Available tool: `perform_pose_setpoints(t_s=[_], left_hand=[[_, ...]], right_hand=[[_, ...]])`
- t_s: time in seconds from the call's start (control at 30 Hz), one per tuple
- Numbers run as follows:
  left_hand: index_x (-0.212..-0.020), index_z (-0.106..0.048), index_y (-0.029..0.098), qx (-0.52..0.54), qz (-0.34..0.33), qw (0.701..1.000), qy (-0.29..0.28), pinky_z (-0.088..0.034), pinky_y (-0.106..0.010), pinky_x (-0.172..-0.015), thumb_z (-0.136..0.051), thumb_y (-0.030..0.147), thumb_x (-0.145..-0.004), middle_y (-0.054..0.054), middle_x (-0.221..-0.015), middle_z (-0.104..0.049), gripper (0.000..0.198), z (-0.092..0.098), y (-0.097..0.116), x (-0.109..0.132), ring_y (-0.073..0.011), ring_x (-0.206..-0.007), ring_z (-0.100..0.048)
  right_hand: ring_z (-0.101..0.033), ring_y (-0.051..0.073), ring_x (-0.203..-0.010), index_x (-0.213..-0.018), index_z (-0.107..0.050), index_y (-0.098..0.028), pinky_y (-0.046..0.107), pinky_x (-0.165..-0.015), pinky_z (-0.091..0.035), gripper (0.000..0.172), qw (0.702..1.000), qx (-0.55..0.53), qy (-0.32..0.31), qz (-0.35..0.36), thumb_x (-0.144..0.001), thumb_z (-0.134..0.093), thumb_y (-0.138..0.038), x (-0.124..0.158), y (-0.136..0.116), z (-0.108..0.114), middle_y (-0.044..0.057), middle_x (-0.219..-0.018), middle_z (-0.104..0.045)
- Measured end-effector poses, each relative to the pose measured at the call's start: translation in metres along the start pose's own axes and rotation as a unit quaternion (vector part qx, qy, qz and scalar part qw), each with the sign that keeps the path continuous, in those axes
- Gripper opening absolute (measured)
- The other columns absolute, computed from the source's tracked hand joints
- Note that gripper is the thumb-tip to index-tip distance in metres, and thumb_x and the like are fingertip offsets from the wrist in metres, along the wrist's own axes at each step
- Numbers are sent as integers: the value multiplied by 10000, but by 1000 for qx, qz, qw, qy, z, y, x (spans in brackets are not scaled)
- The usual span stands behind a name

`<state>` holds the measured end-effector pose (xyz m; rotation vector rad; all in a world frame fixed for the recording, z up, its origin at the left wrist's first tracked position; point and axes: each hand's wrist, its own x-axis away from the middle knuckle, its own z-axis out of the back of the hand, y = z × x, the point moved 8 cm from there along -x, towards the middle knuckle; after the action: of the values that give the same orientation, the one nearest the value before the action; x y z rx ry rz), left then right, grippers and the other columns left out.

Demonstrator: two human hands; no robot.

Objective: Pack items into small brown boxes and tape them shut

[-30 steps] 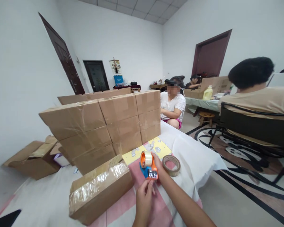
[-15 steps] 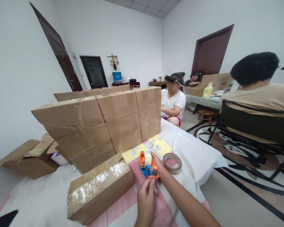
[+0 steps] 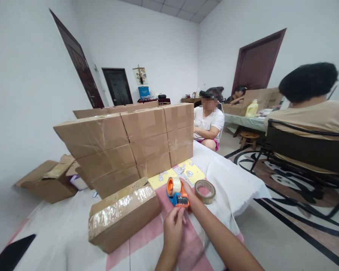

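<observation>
An orange and blue tape dispenser (image 3: 178, 199) with a roll of clear tape (image 3: 175, 185) is gripped in my right hand (image 3: 188, 189), whose fingers wrap its far side. My left hand (image 3: 173, 224) is closed in a pinch just below the dispenser's dark front roller. Whatever lies between those fingertips is too small to make out. Right of the dispenser, a wide roll of tape (image 3: 205, 191) lies flat on the cloth. A long cardboard box (image 3: 124, 218) with shiny tape along its top rests to the left of my hands.
Stacked cardboard boxes (image 3: 147, 150) form a wall across the table (image 3: 228, 180). An open carton (image 3: 53, 184) stands at the left, above a dark flat object (image 3: 14, 254). One person (image 3: 210, 118) sits beyond the table; another (image 3: 307, 94) sits in a chair at right.
The camera view has turned slightly left, so the scene sits further right. Both hands keep the same hold, with the pinched left fingers still at the dispenser's front.
</observation>
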<state>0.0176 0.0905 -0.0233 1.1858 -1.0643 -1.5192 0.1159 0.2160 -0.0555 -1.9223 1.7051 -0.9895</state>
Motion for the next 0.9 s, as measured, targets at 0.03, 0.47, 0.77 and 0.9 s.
perform_pose_setpoints(t_s=[0.03,0.47,0.77,0.9], left_hand=[[-702,-610,194,-1,-3,1000,0,-420,-264,-653,-481,534,-950,-1,-603,-572,440,0,0,0,-181,-630,-563],[-681,-619,197,-25,-28,999,18,-417,-274,-692,-484,519,-955,-15,-626,-607,444,3,3,0,-192,-670,-579],[-689,-617,192,-21,-33,999,14,-416,-270,-702,-473,497,-968,-10,-624,-581,437,1,2,0,-186,-681,-571],[-738,-630,188,1,-18,1000,5,-411,-268,-684,-479,502,-965,1,-624,-574,416,-1,0,0,-177,-655,-558]], right_hand=[[-563,134,-421,-670,-584,-172,241,-504,-480,372,1000,-4,2,-9,-936,-503,-420,1,1,0,19,-510,-622],[-560,126,-424,-669,-568,-182,229,-490,-469,357,999,-24,1,-37,-931,-516,-419,5,2,-3,9,-529,-636],[-599,145,-460,-726,-603,-177,243,-503,-488,342,999,-23,1,-33,-907,-558,-464,2,9,7,12,-556,-654],[-604,138,-463,-731,-603,-175,234,-510,-489,332,999,-26,3,-30,-917,-550,-445,1,9,8,15,-570,-667]])
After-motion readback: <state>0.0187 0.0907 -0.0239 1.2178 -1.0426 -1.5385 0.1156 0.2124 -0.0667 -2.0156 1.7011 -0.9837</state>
